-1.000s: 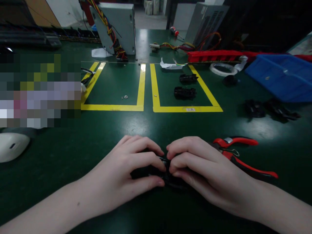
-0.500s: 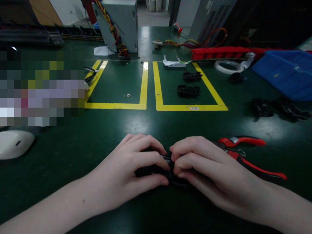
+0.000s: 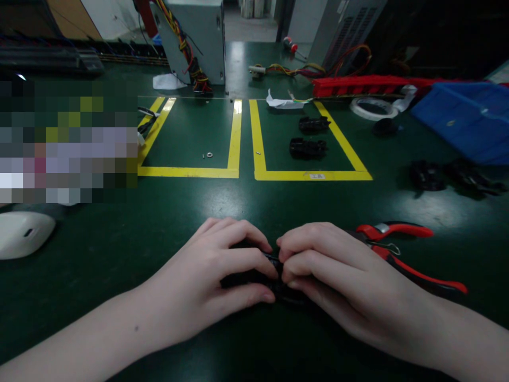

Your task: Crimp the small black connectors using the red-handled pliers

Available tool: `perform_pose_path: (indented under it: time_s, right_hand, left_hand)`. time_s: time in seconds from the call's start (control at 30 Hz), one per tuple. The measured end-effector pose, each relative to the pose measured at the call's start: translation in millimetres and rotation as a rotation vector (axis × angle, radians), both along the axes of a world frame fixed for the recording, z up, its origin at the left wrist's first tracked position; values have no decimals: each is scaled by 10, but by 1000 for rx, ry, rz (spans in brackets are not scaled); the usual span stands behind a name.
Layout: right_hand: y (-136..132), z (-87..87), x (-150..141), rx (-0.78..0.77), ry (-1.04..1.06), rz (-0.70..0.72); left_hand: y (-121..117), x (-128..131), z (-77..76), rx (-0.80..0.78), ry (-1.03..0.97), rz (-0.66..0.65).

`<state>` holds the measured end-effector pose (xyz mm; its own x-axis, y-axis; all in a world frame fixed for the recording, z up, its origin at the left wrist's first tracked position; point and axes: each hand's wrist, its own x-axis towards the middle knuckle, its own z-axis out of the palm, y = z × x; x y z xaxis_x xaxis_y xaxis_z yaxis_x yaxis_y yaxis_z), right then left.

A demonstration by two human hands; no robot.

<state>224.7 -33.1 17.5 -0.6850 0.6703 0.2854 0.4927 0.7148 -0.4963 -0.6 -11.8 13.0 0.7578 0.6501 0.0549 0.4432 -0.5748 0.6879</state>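
Note:
Low at the centre, a small black plastic part (image 3: 248, 277) lies on the green table, mostly covered by my fingers. My left hand (image 3: 222, 265) grips it from the left, thumb at the near side and fingertips at the far side. On its right end, the bunched fingertips of my right hand (image 3: 326, 265) press close together, almost meeting the left fingertips. Whether a smaller piece sits between the right fingertips is hidden. Beside my right hand lie red-handled pliers (image 3: 397, 231), their jaws partly behind the hand.
Two black plastic parts (image 3: 308, 148) lie inside the right yellow-taped rectangle (image 3: 318, 175). A small ring (image 3: 209, 155) is in the left one. More black parts (image 3: 427, 176) and a blue bin (image 3: 465, 119) are at the right. A white mouse (image 3: 26, 235) stands at the left.
The view has shifted slightly, so the table things appear a little further right than a second ago. Both hands keep nearly the same grip on the black part.

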Motion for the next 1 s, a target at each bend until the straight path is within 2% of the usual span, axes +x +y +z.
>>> perform_pose_path:
  time_s: [0.2, 0.5, 0.7, 1.0]
  right_hand:
    - [-30, 21, -19, 38, 1, 30]
    - [-26, 13, -14, -36, 23, 26]
    - [-18, -37, -9, 72, 30, -28]
    - [17, -30, -19, 56, 8, -12]
  left_hand:
    - [-23, 9, 6, 44, 33, -33]
    - [-35, 26, 6, 22, 23, 2]
    - [-30, 29, 10, -3, 28, 29]
    - [-21, 30, 4, -3, 12, 33]
